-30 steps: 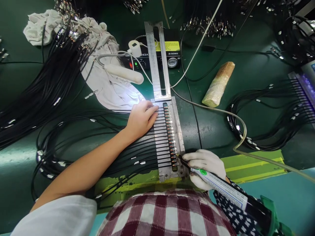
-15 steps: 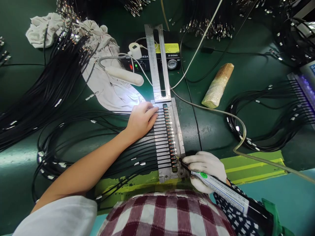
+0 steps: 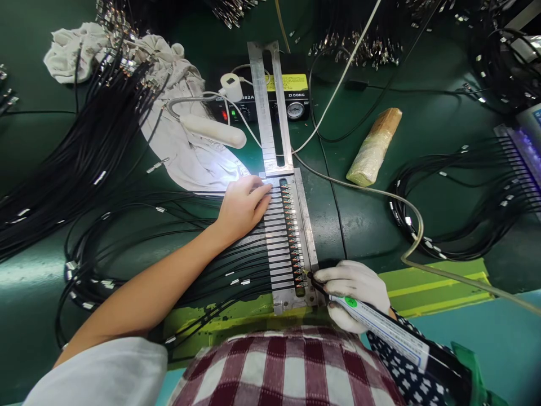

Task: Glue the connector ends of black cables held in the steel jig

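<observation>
A metal fixture [image 3: 306, 225] lies in front of me with a row of thin black cables [image 3: 279, 256] laid across it. Their small metal connectors [image 3: 291, 225] line up over a dark slot. My bare left hand [image 3: 242, 206] rests on the upper left part of the fixture, fingers stretched out over the topmost cables. In a white glove, my right hand [image 3: 355, 290] grips a dispensing syringe [image 3: 380, 327] with a printed label and a green sticker. The syringe's dark tip points at the connectors near the fixture's lower end; whether it touches them I cannot tell.
Behind the fixture stands a black controller box [image 3: 296, 96] with a gauge, partly covered by a slotted metal plate [image 3: 257, 101]. A lit white lamp [image 3: 213, 131] and white cloth [image 3: 186, 163] lie left. Cable bundles [image 3: 80, 129] spread leftward. A wrapped roll [image 3: 374, 148] and a hose [image 3: 359, 190] are right.
</observation>
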